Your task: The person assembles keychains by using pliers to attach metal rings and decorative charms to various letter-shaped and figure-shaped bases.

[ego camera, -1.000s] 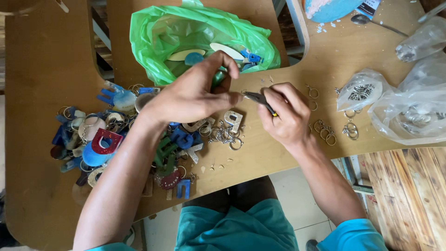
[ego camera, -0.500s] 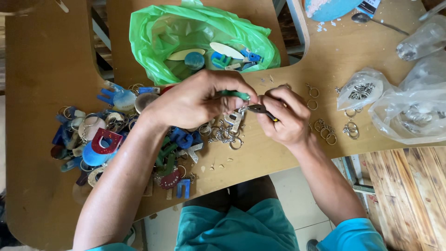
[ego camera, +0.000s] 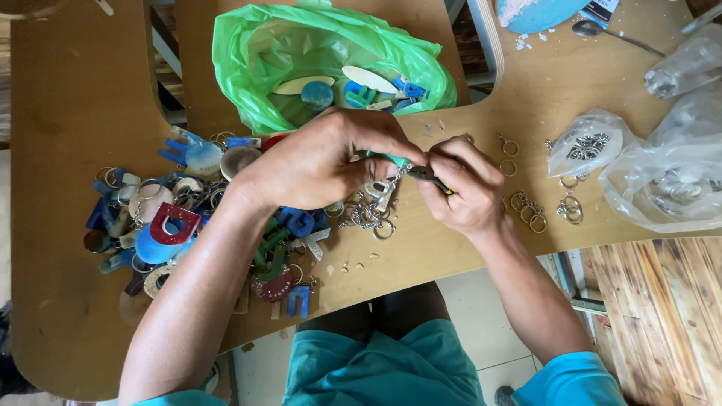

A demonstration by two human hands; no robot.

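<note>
1. Left hand point(ego camera: 323, 162): since a second ago, closed in on the teal keychain piece point(ego camera: 392, 159), pinching it.
2. Right hand point(ego camera: 462, 184): at 3 o'clock, clamped on pliers point(ego camera: 429, 175), now meeting the chain point(ego camera: 372, 210); fitting appears underway.

Green bag point(ego camera: 248, 53) lies open at 12 o'clock on the wooden table point(ego camera: 68, 98); it holds flat oval and round pieces in cream and blue. A pile of coloured letter keyrings point(ego camera: 177, 225) occupies 9 o'clock. Loose split rings point(ego camera: 530, 210) lie at 3 o'clock. Two clear bags point(ego camera: 662, 180) containing metal parts sit farther out at 3 o'clock. A spoon point(ego camera: 602, 31) and a pale blue dish point(ego camera: 538, 11) lie at 1 o'clock.
</note>
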